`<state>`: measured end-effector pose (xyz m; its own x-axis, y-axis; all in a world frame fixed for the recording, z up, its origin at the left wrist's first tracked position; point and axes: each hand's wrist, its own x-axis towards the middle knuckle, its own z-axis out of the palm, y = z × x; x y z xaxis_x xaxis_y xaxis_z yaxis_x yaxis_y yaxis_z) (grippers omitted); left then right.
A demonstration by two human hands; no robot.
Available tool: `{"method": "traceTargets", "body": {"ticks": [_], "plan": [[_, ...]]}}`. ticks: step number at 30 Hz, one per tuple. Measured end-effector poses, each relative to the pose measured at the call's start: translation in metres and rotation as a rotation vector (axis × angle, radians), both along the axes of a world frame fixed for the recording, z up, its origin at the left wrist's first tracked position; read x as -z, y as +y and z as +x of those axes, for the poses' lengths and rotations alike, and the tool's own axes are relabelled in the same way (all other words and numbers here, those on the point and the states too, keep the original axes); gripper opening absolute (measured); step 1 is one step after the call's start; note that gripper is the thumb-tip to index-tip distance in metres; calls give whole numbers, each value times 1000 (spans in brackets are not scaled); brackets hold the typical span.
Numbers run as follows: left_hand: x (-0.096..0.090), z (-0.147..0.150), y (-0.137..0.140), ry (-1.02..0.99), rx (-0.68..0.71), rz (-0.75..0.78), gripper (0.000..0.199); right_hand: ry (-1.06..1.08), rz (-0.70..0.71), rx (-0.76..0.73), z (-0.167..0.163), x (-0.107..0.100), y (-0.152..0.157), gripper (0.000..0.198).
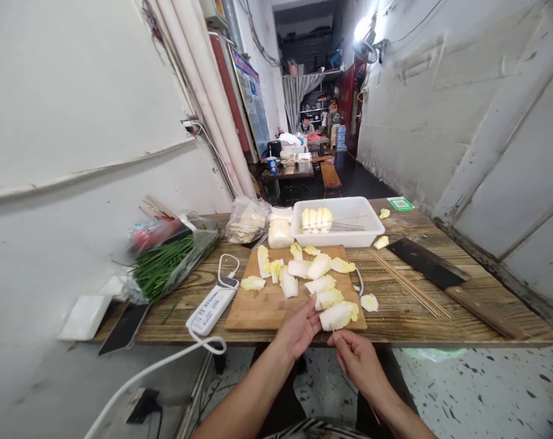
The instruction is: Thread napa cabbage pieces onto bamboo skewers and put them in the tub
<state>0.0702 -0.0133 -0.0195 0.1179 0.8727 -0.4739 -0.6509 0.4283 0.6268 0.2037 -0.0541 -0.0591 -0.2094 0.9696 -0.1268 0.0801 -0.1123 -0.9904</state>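
Note:
Close to the board's front edge, my left hand point(302, 327) has its fingers at the left side of a pale napa cabbage leaf point(338, 316), partly hidden by it, and appears to hold it. My right hand point(357, 361) pinches a thin wooden skewer point(374, 414), whose upper end meets the leaf's lower edge; the rest runs down past the wrist. Several other cabbage leaves point(289, 283) lie spread over the wooden cutting board point(258, 311). Beyond it, a white plastic tray point(338, 239) contains skewered cabbage pieces point(317, 219).
At right lie loose skewers point(406, 282) and a cleaver point(454, 283). A white power strip point(213, 306) with its cable is left of the board. Bagged green chives point(166, 262) lie farther left. A person point(306, 126) sits far back.

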Motion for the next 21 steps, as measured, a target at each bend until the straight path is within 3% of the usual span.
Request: {"method": "traceTargets", "body": {"ticks": [6,21], "plan": [[3,5,14,59,-13,-96,21,7,-13,-39,0,4,-2,43],[3,7,10,90,-26,-63,17,12,54,-36,-6,5,-4,50]]}}
